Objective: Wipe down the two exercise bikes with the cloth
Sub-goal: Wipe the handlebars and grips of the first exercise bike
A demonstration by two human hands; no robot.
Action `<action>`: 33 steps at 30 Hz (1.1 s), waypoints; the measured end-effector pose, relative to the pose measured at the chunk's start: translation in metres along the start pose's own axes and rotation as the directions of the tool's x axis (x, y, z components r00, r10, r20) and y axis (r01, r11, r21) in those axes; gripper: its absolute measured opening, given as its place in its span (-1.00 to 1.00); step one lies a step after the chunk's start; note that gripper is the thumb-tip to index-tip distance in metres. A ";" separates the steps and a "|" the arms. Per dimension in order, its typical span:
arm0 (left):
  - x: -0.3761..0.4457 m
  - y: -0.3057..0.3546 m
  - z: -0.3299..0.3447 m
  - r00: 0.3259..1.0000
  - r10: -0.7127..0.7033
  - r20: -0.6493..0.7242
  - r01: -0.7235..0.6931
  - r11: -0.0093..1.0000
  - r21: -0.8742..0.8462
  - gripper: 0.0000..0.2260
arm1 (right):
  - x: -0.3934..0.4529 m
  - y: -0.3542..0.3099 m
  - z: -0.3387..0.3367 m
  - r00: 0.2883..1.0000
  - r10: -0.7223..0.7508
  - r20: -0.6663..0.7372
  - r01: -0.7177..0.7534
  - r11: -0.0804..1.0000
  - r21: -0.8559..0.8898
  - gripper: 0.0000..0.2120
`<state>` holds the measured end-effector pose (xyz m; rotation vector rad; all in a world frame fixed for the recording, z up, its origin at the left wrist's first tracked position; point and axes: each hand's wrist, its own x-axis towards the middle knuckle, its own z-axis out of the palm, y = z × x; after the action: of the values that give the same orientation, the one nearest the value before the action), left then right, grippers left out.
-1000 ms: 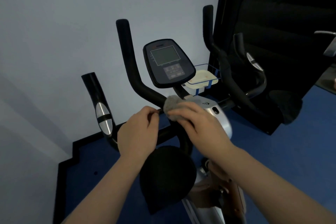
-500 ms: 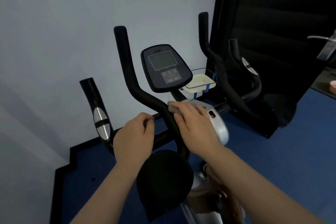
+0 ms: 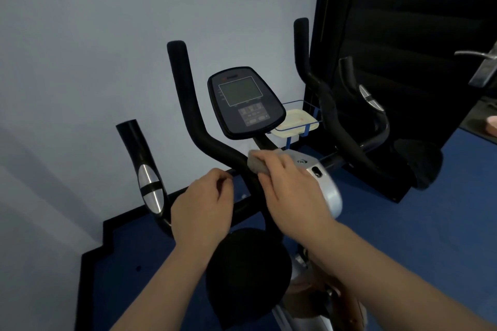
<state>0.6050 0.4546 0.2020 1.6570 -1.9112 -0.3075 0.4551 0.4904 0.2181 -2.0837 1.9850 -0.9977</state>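
At the base of the bike's handlebar (image 3: 215,148), the right hand (image 3: 293,191) has its fingers curled over the grey cloth (image 3: 255,164), pressing it on. The left hand (image 3: 201,207) grips the crossbar, probably steadying things.

Matt black foam handlebar (image 3: 199,126), nubby grey cloth (image 3: 256,163), glossy plastic console (image 3: 246,102), shiny silver housing (image 3: 328,191).

The floor (image 3: 403,236) is blue and fills the lower part of the frame, edged by a black skirting strip (image 3: 91,263) at lower left. The exercise bike (image 3: 330,196) stands on it at centre. A blue wire rack (image 3: 304,126) stands behind the bike, right of centre.
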 end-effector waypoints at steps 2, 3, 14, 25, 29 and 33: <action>0.000 0.000 0.000 1.000 -0.002 0.007 0.002 1.000 0.001 -0.79 | 0.017 0.003 0.000 0.990 0.096 0.100 -0.105 0.991 0.081 -0.74; 0.000 0.000 0.000 1.000 -0.005 0.012 0.005 1.000 0.003 -0.79 | 0.023 0.002 0.000 0.976 0.150 0.158 -0.171 0.976 0.133 -0.75; 0.000 0.000 0.000 1.000 -0.003 0.018 0.003 1.000 0.015 -0.80 | 0.029 -0.004 0.006 0.974 0.189 0.127 -0.197 0.979 0.051 -0.76; -0.002 0.003 -0.003 0.999 -0.028 0.047 0.027 0.999 0.021 -0.80 | 0.025 -0.006 0.000 0.964 0.232 0.129 -0.258 0.935 0.245 -0.80; -0.003 0.003 -0.004 0.999 -0.038 0.029 0.037 0.999 0.021 -0.80 | 0.004 -0.007 0.000 0.987 0.160 0.019 -0.160 0.958 0.237 -0.77; -0.002 0.004 -0.003 0.999 -0.031 0.029 0.030 0.999 0.021 -0.80 | 0.024 -0.001 -0.001 0.972 0.207 0.113 -0.223 0.963 0.149 -0.80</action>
<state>0.6033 0.4578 0.2061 1.7050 -1.9178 -0.3269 0.4543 0.4685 0.2285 -1.7548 1.9604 -0.9604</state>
